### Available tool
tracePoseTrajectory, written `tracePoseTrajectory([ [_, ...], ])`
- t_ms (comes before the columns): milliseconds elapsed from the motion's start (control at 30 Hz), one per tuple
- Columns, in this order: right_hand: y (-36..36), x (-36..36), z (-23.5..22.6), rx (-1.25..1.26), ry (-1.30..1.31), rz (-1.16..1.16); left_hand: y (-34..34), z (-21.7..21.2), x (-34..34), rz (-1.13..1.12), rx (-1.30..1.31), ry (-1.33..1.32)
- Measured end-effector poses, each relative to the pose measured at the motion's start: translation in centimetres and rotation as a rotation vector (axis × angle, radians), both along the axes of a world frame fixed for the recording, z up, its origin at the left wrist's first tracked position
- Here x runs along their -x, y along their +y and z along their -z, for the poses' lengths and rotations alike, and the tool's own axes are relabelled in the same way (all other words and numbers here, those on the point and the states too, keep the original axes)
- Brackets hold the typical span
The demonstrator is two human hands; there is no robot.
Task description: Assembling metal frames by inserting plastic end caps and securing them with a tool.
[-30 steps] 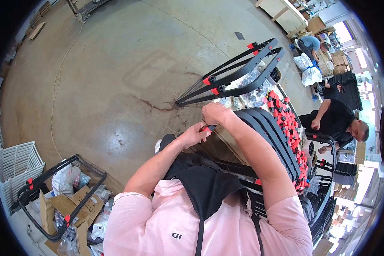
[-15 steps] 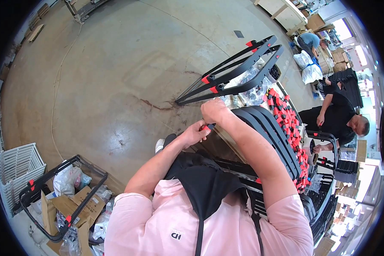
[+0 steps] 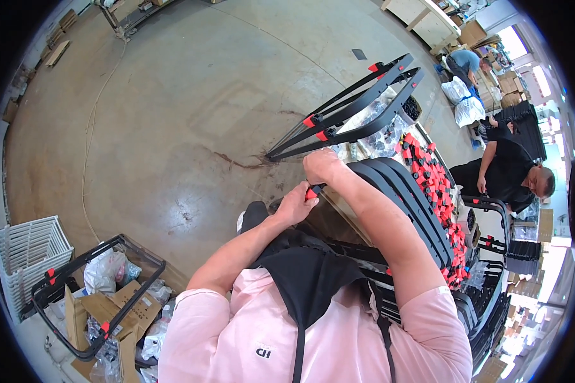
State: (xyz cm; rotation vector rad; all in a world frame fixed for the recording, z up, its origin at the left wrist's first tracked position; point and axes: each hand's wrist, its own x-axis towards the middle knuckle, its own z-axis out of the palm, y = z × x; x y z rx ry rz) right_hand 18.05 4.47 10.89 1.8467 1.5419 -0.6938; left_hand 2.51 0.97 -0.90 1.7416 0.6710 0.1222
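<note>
My left hand (image 3: 294, 205) is closed around a small red and black plastic piece (image 3: 312, 192), with the thumb along its red part. Just above and to the right, my right hand (image 3: 322, 165) is curled into a fist, and whatever lies inside it is hidden. Both hands are close together in front of my body. Several curved black tubular frames (image 3: 393, 207) stand in a row beside my right forearm. Beyond my hands, black frames with red clips (image 3: 358, 118) lean over the bench.
Many red and black pieces (image 3: 428, 175) lie heaped on the bench at right, near clear plastic bags (image 3: 386, 131). A co-worker in black (image 3: 508, 169) stands at the far right. At lower left are a white crate (image 3: 32, 252), a black frame (image 3: 137, 290) and opened cardboard (image 3: 131, 306).
My left hand has turned slightly, so more of the red and black piece shows. My right fist stays almost in place. The co-worker's lower hand has dropped out of sight.
</note>
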Motion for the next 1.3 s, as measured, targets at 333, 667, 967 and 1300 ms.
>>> tracePoseTrajectory([
  [333,-1.6,0.3,-1.2,-0.141,-0.048,-0.189,-0.3,-1.4,0.3,-0.023,-0.037,0.033],
  [667,-19.2,5.8,-4.2,-0.828,0.591,0.29,-1.6,-2.5,0.9,-0.1,-0.351,-0.172],
  [967,-31.3,-0.1,5.9,-0.998,0.279,0.982,-1.2,-4.5,0.3,-0.087,-0.379,0.001],
  [1300,-27.4,-8.4,10.0,-1.175,-0.077,0.773,-1.0,-5.7,-0.4,-0.031,-0.372,0.146],
])
